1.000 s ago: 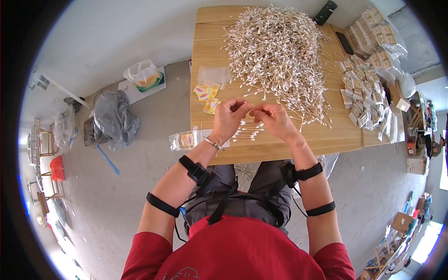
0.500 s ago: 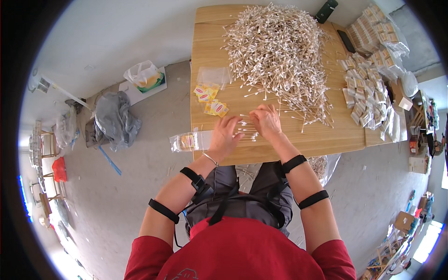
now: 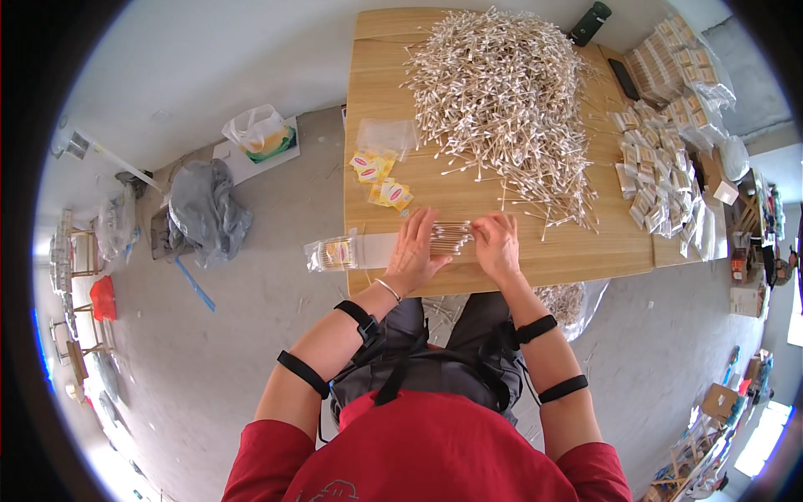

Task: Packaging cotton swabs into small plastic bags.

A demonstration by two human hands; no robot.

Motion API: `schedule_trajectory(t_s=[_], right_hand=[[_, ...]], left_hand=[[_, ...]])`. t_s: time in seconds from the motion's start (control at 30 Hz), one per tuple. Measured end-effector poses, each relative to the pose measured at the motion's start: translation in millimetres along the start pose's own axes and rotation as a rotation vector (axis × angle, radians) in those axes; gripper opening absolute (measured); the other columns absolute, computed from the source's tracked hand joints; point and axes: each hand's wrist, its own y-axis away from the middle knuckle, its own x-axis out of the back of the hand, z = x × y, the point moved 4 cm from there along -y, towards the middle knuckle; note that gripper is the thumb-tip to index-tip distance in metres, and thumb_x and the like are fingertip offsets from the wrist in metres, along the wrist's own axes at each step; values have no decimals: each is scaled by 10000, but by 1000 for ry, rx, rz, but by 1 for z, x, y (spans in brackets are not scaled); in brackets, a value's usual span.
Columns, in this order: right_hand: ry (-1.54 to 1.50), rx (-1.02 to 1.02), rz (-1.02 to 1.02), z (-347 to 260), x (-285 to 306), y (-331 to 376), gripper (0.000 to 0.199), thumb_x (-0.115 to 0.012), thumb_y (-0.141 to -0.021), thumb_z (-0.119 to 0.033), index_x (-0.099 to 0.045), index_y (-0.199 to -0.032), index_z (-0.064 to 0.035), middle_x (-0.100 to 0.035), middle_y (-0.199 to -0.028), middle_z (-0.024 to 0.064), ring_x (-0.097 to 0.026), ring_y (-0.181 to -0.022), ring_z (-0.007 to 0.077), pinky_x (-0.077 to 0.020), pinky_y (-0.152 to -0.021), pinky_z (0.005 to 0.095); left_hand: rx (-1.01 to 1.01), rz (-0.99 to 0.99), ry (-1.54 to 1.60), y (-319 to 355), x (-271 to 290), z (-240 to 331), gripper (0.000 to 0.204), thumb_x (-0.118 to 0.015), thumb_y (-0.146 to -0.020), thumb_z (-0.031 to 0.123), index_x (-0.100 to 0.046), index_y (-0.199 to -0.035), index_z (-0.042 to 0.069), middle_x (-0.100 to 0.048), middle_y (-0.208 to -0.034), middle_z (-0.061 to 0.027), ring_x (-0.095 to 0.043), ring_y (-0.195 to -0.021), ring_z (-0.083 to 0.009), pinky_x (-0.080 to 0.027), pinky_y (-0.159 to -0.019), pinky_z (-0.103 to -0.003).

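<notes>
A bundle of cotton swabs [image 3: 452,237] lies side by side in a flat row near the table's front edge. My left hand [image 3: 411,253] holds the row from the left, its fingers along the far side and its thumb on the near side. At the right end, my right hand [image 3: 496,244] has its fingers curled together against the white swab heads; what its fingertips pinch is partly hidden. To the left of my left hand lies a clear packet of swabs with a yellow card [image 3: 338,253], beside a pale flat strip [image 3: 375,249].
A large heap of loose cotton swabs [image 3: 502,100] covers the far middle of the wooden table [image 3: 381,50]. Yellow cards [image 3: 374,166] and clear bags [image 3: 386,136] lie at left. Filled packets [image 3: 648,163] pile up at right, near a dark bottle [image 3: 590,23] and black phone-like object [image 3: 622,78].
My left hand has moved slightly right and closed around the swabs, which now sit in a tighter, more even row. My right hand has shifted right to their ends.
</notes>
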Motion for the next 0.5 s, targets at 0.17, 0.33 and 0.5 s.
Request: schedule_trajectory(t_s=[0.17, 0.33, 0.5], right_hand=[[63, 120, -174, -21, -8, 1, 65, -699, -728, -79, -682, -791, -88, -600, -923, 47, -525, -979, 270, -440, -841, 398], [204, 150, -253, -24, -13, -8, 40, -668, -731, -84, -687, -763, -99, -593, -935, 48, -522, -986, 266, -431, -849, 395], [110, 149, -201, -26, -12, -9, 124, -619, -750, -54, -655, -867, -78, -580, -975, 73, -512, -989, 299, -421, -870, 417]], left_hand=[[-30, 9, 31, -1, 3, -3, 953, -835, -628, 146, -289, -1404, 55, -347, -1412, -205, -314, -1323, -398, -302, -1104, -455], [-10, 6, 117, -3, 5, 0, 972, -836, -624, 124, -272, -1413, 66, -346, -1409, -208, -320, -1315, -404, -307, -1102, -455], [-3, 10, 132, -1, 7, -2, 967, -830, -628, 103, -270, -1415, 56, -345, -1410, -206, -329, -1309, -406, -312, -1100, -446]])
